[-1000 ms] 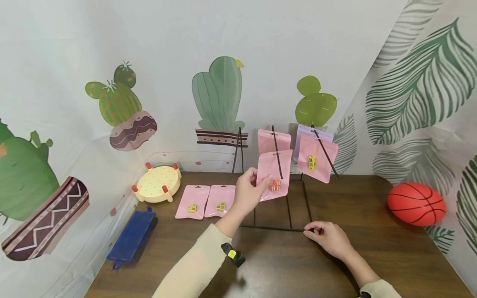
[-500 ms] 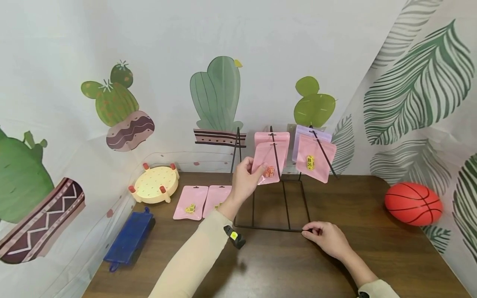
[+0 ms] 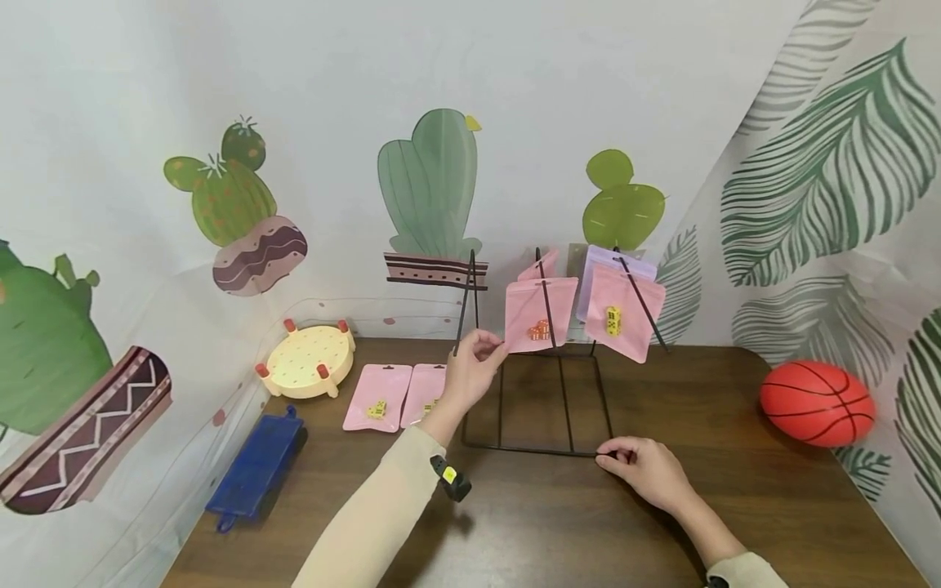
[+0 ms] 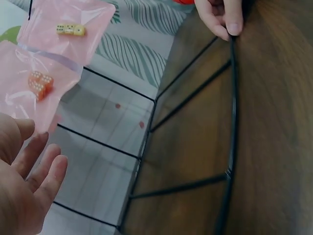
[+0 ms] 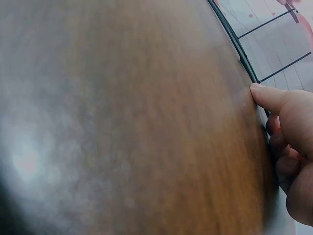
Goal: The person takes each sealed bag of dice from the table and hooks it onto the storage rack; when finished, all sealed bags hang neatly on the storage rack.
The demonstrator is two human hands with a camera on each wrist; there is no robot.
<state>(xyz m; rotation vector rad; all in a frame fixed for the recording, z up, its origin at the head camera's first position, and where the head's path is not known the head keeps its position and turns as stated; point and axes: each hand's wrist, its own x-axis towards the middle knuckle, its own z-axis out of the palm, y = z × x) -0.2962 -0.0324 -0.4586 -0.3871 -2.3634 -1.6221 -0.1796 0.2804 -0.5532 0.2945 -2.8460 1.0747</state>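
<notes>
A black wire display rack (image 3: 529,449) stands on the table, with pink pouches hanging from its prongs. My left hand (image 3: 473,367) pinches the lower left corner of the front pink pouch (image 3: 525,302), which holds orange dice (image 3: 540,330) and hangs on the middle prong. Thumb and index finger meet at that corner in the left wrist view, the other fingers spread. Another pink pouch (image 3: 542,265) hangs tilted behind it. The right prong carries a pink pouch with yellow dice (image 3: 613,321) before a purple pouch (image 3: 601,255). My right hand (image 3: 650,469) pinches the rack's front right corner.
Two pink pouches with yellow dice (image 3: 377,408) lie left of the rack. Farther left are a cream round stand (image 3: 310,362) with red-tipped legs and a blue tray-like object (image 3: 257,469). A red ball (image 3: 818,403) sits at the right, near the patterned backdrop.
The pouch with orange dice has moved back and up along the middle prong. My left hand has shifted from its face to its lower left corner. My right hand stays on the rack.
</notes>
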